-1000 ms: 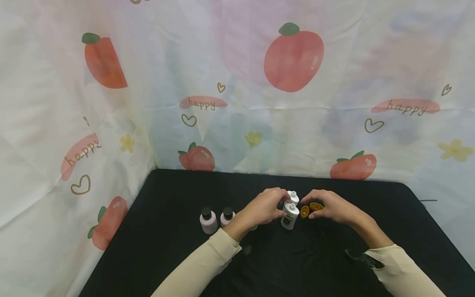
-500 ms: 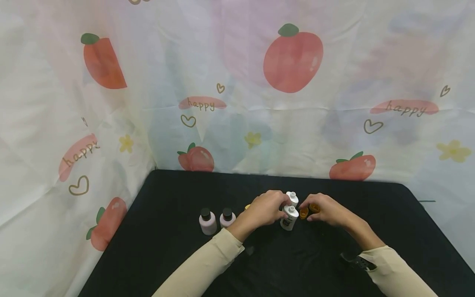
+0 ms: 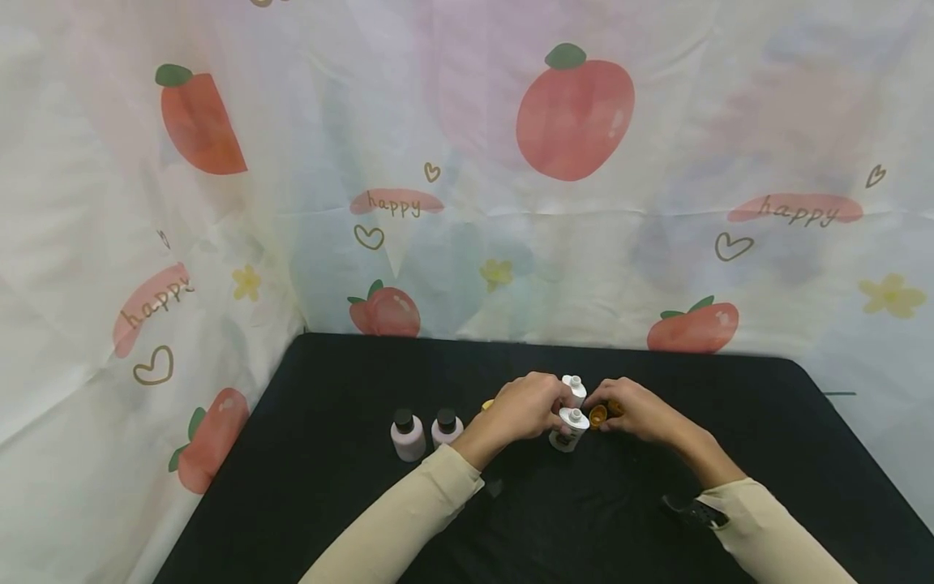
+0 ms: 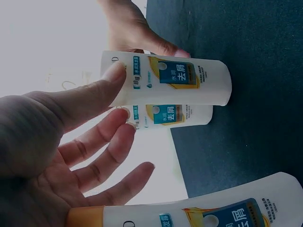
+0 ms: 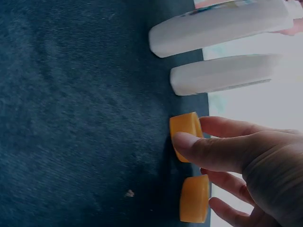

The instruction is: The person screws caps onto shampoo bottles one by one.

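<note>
Two white shampoo bottles without caps stand upright, one behind the other, at the middle of the table. My left hand (image 3: 521,410) pinches the front shampoo bottle (image 4: 173,80) near its top, thumb against the label side. The rear shampoo bottle (image 4: 170,115) shows partly behind it, close to the other fingers. To the right of the bottles, my right hand (image 3: 645,412) holds an orange cap (image 5: 184,124) between thumb and index finger. A second orange cap (image 5: 194,201) lies on the table right beside, under the remaining curled fingers.
Another white shampoo bottle (image 4: 232,208) with its orange cap on stands under the left wrist, mostly hidden in the head view. Left of the forearm stand two pink bottles, one pink bottle (image 3: 409,440) farthest left, with black caps. A printed curtain (image 3: 452,243) hangs behind the black table (image 3: 584,519).
My right hand has moved slightly left and its thumb and index finger have drawn in on the nearer orange cap. The front bottle's top has shifted slightly toward me in the left hand.
</note>
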A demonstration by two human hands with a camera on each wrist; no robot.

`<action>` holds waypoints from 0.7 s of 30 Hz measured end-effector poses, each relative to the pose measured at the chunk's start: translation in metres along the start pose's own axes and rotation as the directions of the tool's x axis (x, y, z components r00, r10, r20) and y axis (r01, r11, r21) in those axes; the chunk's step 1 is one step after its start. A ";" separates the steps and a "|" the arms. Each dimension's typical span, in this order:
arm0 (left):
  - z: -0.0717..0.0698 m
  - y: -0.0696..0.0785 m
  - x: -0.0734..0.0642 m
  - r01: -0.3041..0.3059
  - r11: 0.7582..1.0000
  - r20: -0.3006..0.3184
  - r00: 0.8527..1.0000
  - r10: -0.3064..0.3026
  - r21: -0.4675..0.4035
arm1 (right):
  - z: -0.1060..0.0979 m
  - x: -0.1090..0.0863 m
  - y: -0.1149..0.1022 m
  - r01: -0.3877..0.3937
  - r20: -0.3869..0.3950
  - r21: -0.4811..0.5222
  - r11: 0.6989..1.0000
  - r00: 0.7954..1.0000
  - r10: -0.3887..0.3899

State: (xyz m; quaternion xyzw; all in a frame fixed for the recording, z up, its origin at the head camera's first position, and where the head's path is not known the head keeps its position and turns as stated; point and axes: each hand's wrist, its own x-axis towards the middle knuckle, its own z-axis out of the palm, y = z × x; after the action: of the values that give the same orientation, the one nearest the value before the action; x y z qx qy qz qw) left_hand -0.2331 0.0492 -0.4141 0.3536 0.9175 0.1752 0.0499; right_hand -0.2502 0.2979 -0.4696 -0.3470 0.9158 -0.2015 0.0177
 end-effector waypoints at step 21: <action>-0.021 -0.013 -0.024 -0.090 0.983 -0.161 0.985 0.063 -0.162 | -0.024 -0.006 -0.031 -0.126 -0.143 0.012 0.992 0.982 0.126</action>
State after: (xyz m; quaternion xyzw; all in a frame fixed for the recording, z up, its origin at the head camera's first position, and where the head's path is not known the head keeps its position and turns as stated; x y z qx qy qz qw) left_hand -0.2281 0.0184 -0.4002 0.3685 0.8861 0.2810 0.0012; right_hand -0.2302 0.2899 -0.4366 -0.2730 0.9345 -0.2258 -0.0349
